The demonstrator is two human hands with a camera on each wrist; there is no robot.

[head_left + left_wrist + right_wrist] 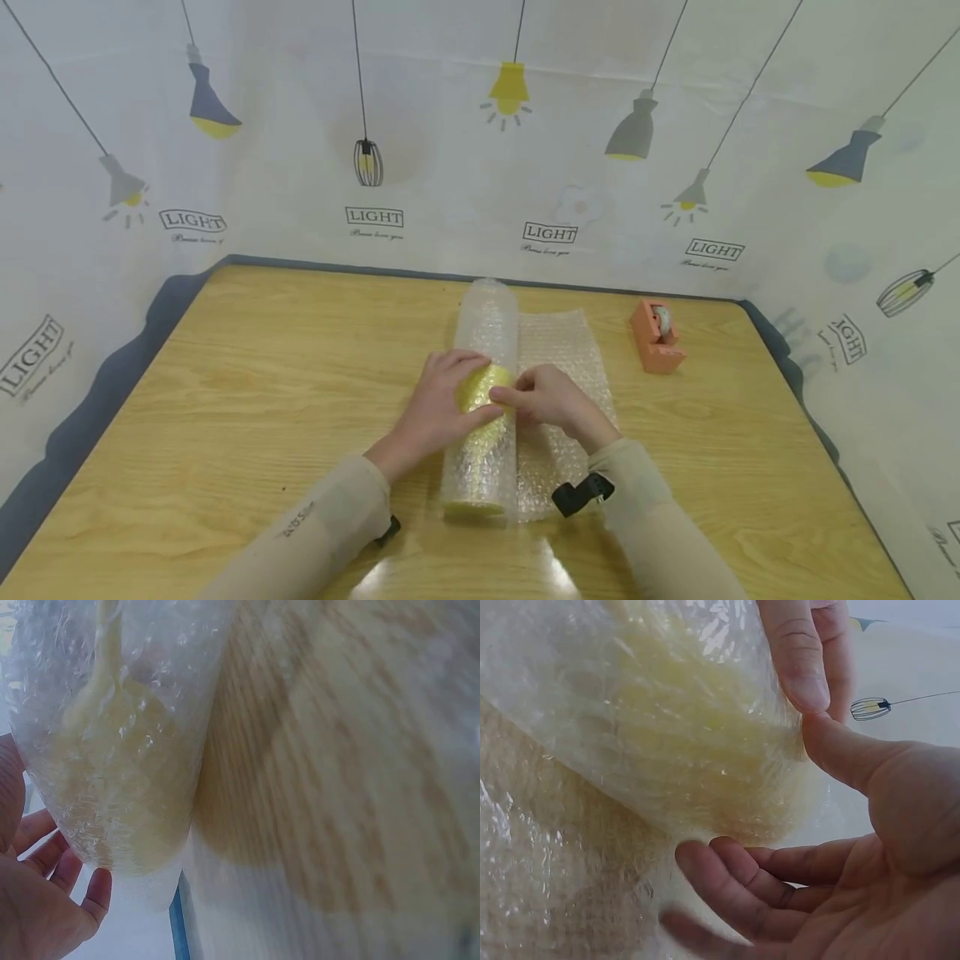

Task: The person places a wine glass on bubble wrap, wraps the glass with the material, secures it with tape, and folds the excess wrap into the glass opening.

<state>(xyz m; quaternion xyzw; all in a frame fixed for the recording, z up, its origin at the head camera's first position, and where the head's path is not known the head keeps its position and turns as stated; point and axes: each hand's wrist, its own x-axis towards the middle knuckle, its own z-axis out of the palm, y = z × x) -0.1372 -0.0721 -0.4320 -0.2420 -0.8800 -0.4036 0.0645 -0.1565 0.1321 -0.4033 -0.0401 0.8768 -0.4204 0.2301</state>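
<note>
Pale wall cloth (450, 192) printed with hanging lamps backs a wood-grain worktop (300, 358), where a long cylindrical bundle of clear bubble wrap (480, 471), yellow showing through, lies mid-surface with a flat sheet of the same clear plastic (570, 354) spread to its right. A left hand (435, 408) curves over the bundle's middle, thumb and fingers apart; a right hand (555, 400) grips its right side, thumb on top, fingers curled below. An orange tape dispenser (657, 354) stands farther right. Probably light, soft-skinned and slippery, the bundle suits gentle, two-handed holding around its middle.
</note>
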